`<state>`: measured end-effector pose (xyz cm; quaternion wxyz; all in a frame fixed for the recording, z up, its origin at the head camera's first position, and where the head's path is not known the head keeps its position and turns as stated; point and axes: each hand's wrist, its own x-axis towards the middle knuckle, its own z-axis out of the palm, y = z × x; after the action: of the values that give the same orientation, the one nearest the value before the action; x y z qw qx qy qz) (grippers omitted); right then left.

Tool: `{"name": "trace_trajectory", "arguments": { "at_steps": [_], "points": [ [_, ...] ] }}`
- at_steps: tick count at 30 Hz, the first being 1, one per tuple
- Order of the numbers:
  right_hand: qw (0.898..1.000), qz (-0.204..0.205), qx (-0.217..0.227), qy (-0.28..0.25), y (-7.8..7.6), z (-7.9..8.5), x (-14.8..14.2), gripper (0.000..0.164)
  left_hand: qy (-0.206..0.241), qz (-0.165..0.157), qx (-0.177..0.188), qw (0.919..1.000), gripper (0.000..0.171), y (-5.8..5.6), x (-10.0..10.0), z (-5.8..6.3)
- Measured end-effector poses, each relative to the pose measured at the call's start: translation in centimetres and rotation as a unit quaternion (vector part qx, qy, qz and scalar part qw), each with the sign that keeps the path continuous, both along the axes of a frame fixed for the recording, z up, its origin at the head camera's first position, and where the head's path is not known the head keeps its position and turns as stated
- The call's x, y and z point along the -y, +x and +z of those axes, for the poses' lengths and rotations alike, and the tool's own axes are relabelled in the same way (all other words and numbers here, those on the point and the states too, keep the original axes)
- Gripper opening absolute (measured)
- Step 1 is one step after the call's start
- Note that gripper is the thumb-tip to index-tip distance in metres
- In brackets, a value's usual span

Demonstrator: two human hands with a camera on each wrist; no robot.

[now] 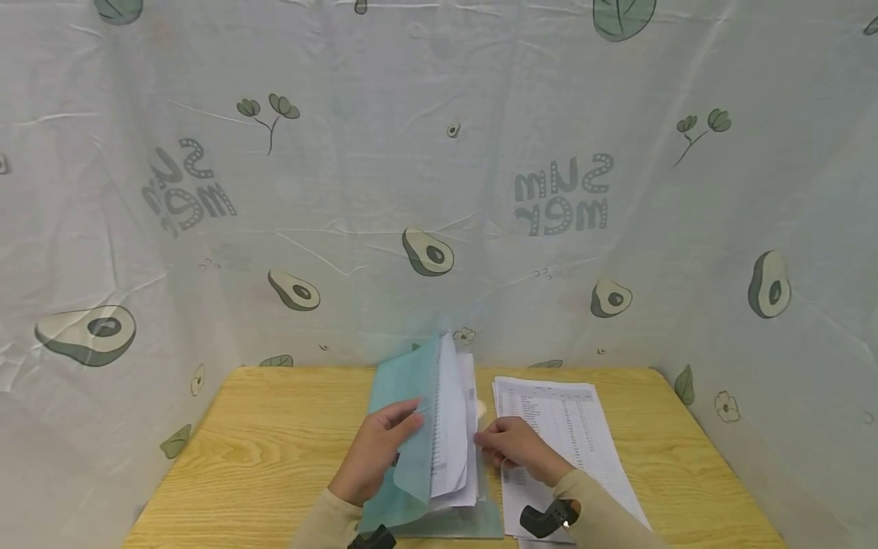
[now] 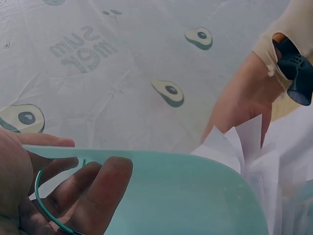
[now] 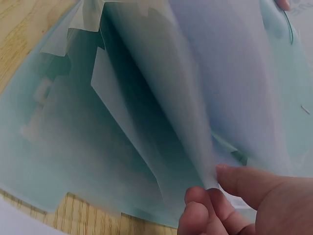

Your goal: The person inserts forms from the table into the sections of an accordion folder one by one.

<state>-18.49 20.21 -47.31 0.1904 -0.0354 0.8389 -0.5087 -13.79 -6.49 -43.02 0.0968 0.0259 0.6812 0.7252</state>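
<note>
A teal plastic folder [image 1: 405, 381] stands partly opened on the table, its front cover raised. My left hand [image 1: 380, 442] grips that cover, with fingers on both sides of it; a thin teal elastic cord [image 2: 45, 203] loops by the fingers in the left wrist view. Inside the folder are several white sheets [image 1: 449, 427], fanned upright. At their right edge my right hand [image 1: 517, 450] pinches paper between thumb and fingertips. The right wrist view shows the pinched sheet [image 3: 188, 132] lifted off the folder's back cover [image 3: 63, 142].
A stack of printed sheets [image 1: 549, 412] with table columns lies to the right of the folder, partly under my right forearm. The wooden table [image 1: 274, 427] meets a white curtain [image 1: 384, 152] with avocado prints behind it and at both sides.
</note>
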Motion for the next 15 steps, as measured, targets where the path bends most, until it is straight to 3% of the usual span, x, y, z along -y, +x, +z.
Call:
{"name": "trace_trajectory", "arguments": {
  "at_steps": [8,15],
  "points": [
    [1.000,-0.011,-0.009,0.017,0.1,0.2,0.1,0.033,0.008,-0.007,0.000,0.9999,0.054,0.1,0.0,0.1],
    [0.998,-0.042,-0.010,0.047,-0.2,0.1,-2.8,0.033,0.010,-0.014,0.000,0.9998,0.054,0.0,0.1,0.0]
  ]
}}
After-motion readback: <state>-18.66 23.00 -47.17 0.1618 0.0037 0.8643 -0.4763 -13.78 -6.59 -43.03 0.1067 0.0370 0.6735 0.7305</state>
